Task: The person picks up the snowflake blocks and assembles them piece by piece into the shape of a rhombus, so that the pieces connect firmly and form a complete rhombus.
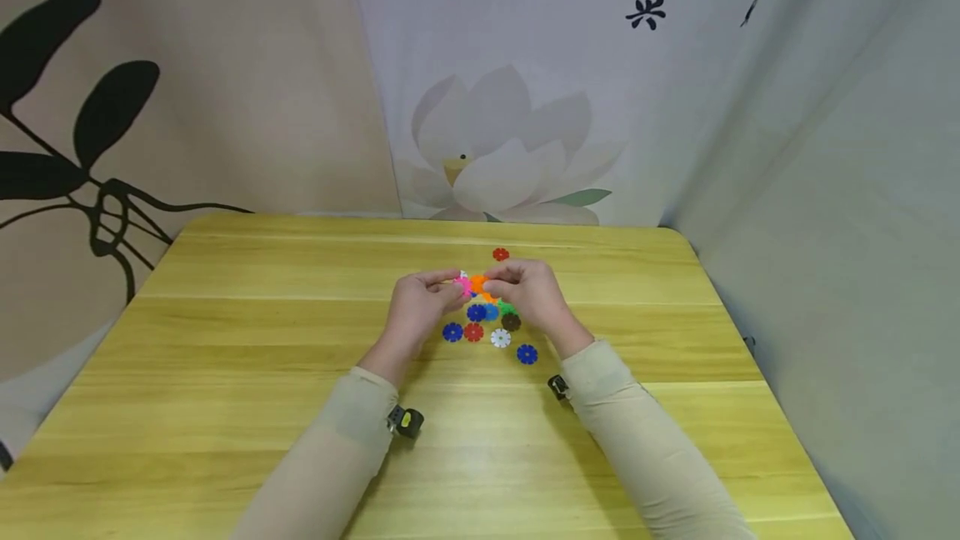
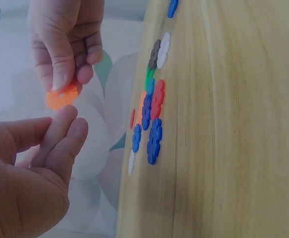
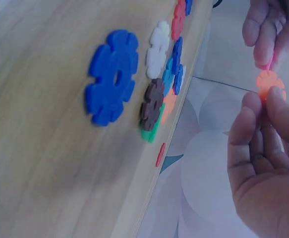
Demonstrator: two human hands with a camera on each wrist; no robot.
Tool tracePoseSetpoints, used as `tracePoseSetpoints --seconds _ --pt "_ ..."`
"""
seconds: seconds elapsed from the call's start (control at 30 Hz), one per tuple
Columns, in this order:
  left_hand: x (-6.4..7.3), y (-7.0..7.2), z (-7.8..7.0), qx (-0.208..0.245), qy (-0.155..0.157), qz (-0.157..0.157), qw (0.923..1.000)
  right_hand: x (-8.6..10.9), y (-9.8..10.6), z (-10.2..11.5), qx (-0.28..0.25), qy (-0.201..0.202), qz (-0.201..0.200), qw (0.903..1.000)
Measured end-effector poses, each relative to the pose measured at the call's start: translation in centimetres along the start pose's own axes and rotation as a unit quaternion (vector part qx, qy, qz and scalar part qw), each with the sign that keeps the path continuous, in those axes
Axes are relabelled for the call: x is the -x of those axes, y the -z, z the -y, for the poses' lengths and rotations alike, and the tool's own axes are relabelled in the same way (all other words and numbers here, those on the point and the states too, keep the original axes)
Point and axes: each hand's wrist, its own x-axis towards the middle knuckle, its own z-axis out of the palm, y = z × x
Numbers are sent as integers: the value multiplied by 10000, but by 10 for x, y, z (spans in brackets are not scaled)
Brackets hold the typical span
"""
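Observation:
My left hand (image 1: 423, 304) pinches a pink notched plastic disc (image 1: 463, 284) between thumb and fingers. In the right wrist view only a thin pink edge of that disc (image 3: 270, 61) shows, meeting the orange one. My right hand (image 1: 531, 294) pinches an orange notched disc (image 1: 478, 283), and the left wrist view shows this orange disc (image 2: 61, 99) edge to edge with the left fingertips. Both hands are raised above the table, close together. Beneath them lie several loose discs, among them a dark blue one (image 1: 476, 312), a brown one (image 1: 511, 322) and a red one (image 1: 473, 332).
The wooden table (image 1: 247, 373) backs onto a printed curtain (image 1: 540, 40). Nearer me lie a white disc (image 1: 500, 338) and two blue discs, one at right (image 1: 527, 354) and one at left (image 1: 452, 332). A red disc (image 1: 501, 254) sits farther back.

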Motion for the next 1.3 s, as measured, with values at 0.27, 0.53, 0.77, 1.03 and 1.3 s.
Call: tracePoseSetpoints --seconds 0.27,0.53,0.77,1.03,1.3 --pt "1 -2 -2 109 -21 96 9999 -2 0 0 -8 37 -221 9997" --pt "1 2 -3 701 185 442 9964 -3 0 -8 -754 -9 -219 9969" --pt "3 3 -5 751 204 549 9955 -2 -4 -11 -853 126 -373 9956" --pt "-2 3 -7 699 347 612 9951 0 -13 -15 -971 -83 -374 9945" --pt "-9 2 -7 553 448 773 9945 -3 -12 -15 -901 -262 -301 9951"
